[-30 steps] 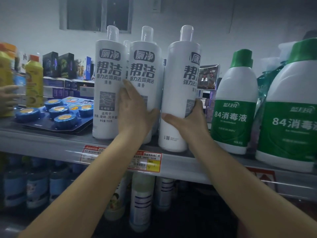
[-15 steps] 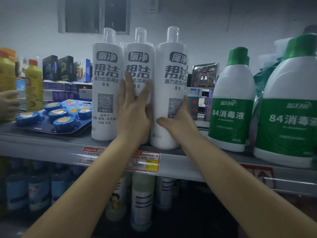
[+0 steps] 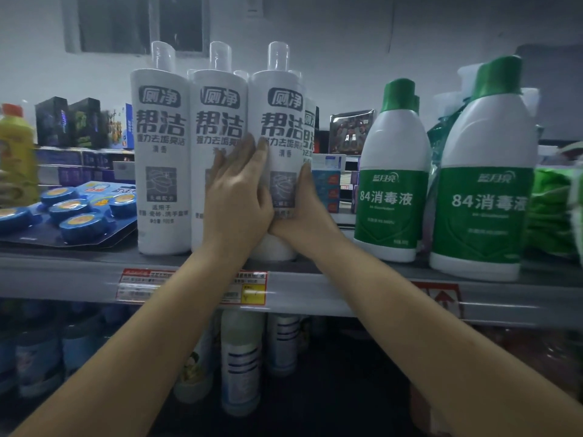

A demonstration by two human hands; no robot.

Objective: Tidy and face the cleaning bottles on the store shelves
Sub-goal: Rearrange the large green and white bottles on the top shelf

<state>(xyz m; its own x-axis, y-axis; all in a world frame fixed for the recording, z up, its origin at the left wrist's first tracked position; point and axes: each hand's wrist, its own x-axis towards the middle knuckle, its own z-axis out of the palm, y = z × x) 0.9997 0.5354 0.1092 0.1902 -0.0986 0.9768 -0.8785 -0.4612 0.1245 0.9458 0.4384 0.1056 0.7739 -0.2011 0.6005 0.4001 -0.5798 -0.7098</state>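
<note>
Three tall white toilet-cleaner bottles stand side by side at the shelf's front, labels facing me: the left bottle [image 3: 161,159], the middle bottle [image 3: 217,121] and the right bottle [image 3: 282,121]. My left hand [image 3: 236,203] lies flat with straight fingers across the lower front of the middle bottle, its fingertips reaching the right bottle. My right hand [image 3: 306,212] grips the right bottle from its right side, thumb up along the front and fingers hidden behind. The two hands touch at their heels. Another white bottle [image 3: 309,130] peeks out behind the right one.
Two green-and-white disinfectant bottles [image 3: 391,197] [image 3: 485,200] stand to the right on the grey shelf [image 3: 347,291]. A blue blister pack of round tablets [image 3: 72,216] lies at the left beside a yellow bottle [image 3: 15,152]. More bottles fill the lower shelf [image 3: 243,364].
The right bottle has slid left against the middle one and turned so that its label faces front. My left hand shifted right until it met my right hand.
</note>
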